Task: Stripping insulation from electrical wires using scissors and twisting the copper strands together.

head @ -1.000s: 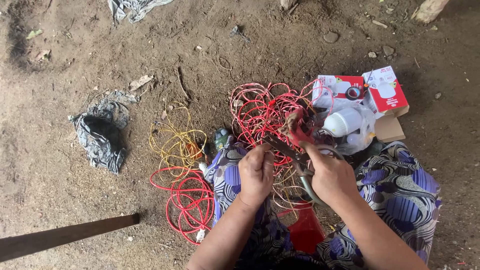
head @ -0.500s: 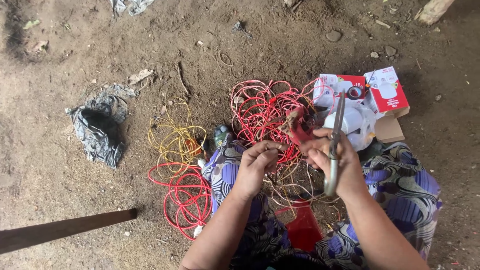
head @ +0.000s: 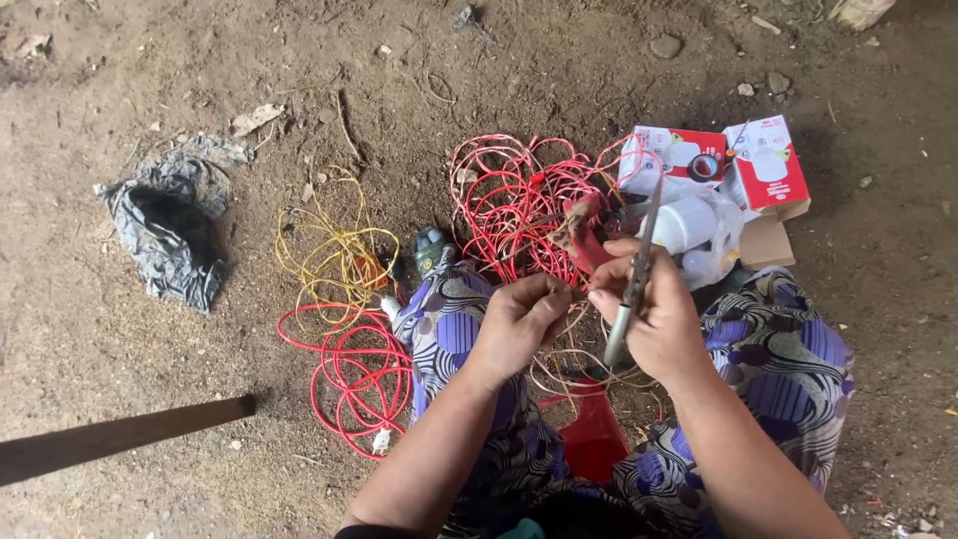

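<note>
Left hand (head: 519,324) curled, fingers pinching a thin wire (head: 571,351) over the lap. Right hand (head: 654,314) clenched round a grey blade tool (head: 633,284), held upright beside red wire tangle (head: 519,205).

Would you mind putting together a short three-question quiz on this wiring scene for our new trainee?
1. True or false: the right hand holds a slim metal tool.
2. Which coil lies on the dirt nearest the crumpled dark plastic bag? A) yellow wire coil B) blue wire coil C) green wire coil
3. Fill in: the left hand pinches a thin ____ between its fingertips.

Key
1. True: the tool runs upright through the closed fingers.
2. A.
3. Wire: a pale strand leading towards the right hand.
</note>
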